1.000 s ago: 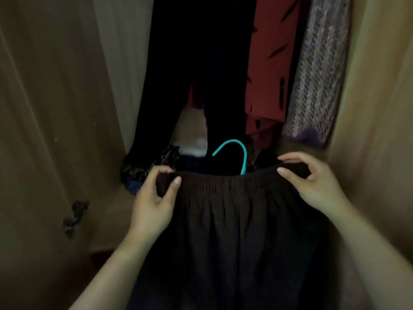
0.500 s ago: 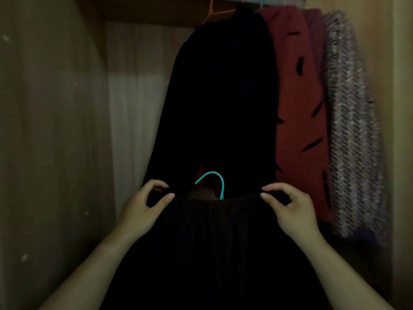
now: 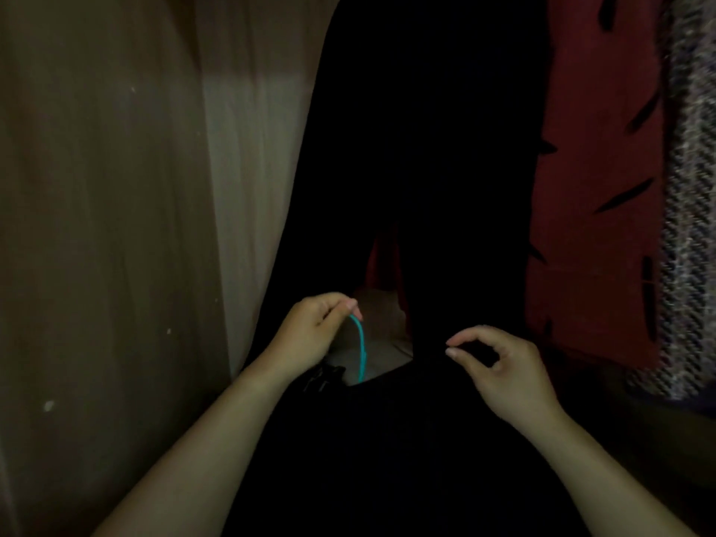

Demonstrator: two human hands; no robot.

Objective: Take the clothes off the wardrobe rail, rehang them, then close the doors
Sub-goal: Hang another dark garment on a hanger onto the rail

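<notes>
**Teal hook sitting in the left hand's pinch, rail lying somewhere above**

Teal plastic is showing as a thin curved hanger hook [image 3: 362, 346], and the left hand [image 3: 317, 335] is pinching its top between thumb and fingertips. The hook is standing nearly upright, its stem running down into the top edge of the dark garment [image 3: 387, 459] that is hanging in front of the person.

The right hand [image 3: 503, 370] is hovering just beside that edge with fingers curled into a narrow ring. Whether it is gripping cloth I cannot tell, black being lost against black.

Behind, black clothes [image 3: 426, 129], a red garment [image 3: 592, 188] and a woven grey one [image 3: 693, 226] are hanging side by side. A bare strip is lying between the black clothes and the wardrobe wall [image 3: 97, 188].

The rail is lying out of view overhead, so the lift is probably falling to the left hand, which is already holding the hook on the side of that strip.
</notes>
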